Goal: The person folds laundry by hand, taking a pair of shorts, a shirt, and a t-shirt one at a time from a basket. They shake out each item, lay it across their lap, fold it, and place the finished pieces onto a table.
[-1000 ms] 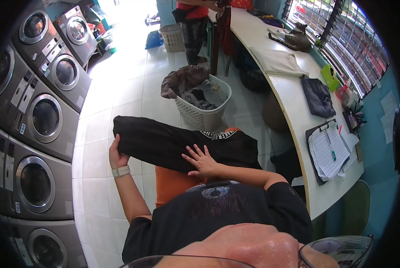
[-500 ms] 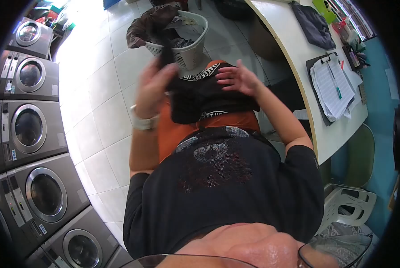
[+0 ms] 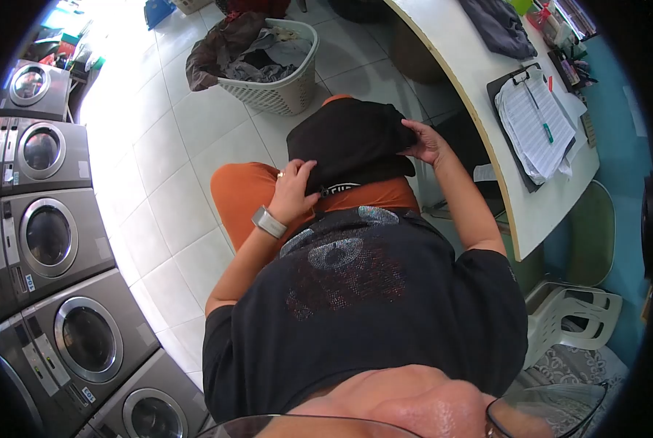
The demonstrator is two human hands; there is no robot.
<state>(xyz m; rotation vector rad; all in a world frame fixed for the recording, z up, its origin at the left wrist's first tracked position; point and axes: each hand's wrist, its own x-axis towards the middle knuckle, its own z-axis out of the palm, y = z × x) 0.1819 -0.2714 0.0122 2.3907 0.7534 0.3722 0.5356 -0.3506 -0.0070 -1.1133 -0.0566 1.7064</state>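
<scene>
A black garment (image 3: 348, 142) is spread over my orange trousers, across my lap. Part of a band with white lettering (image 3: 339, 189) shows at its near edge. My left hand (image 3: 291, 191), with a ring and a pale wristwatch, touches the garment's left side, its fingers stretched out and the thumb apart. At the right edge, my right hand (image 3: 427, 144) grips the cloth between thumb and fingers. Some of those fingers are hidden by the cloth.
A white laundry basket (image 3: 286, 91) with crumpled clothes and a brown bag stands on the tiles ahead. Stacked dryers (image 3: 49, 226) line the left. On the right, a white table (image 3: 479, 87) carries a clipboard (image 3: 534, 128) and a folded dark cloth (image 3: 498, 28).
My left hand has come down from a dark piece of cloth it was lifting to the garment's side. My right hand, earlier spread above the lap, now holds the right edge. The far lettered band is covered.
</scene>
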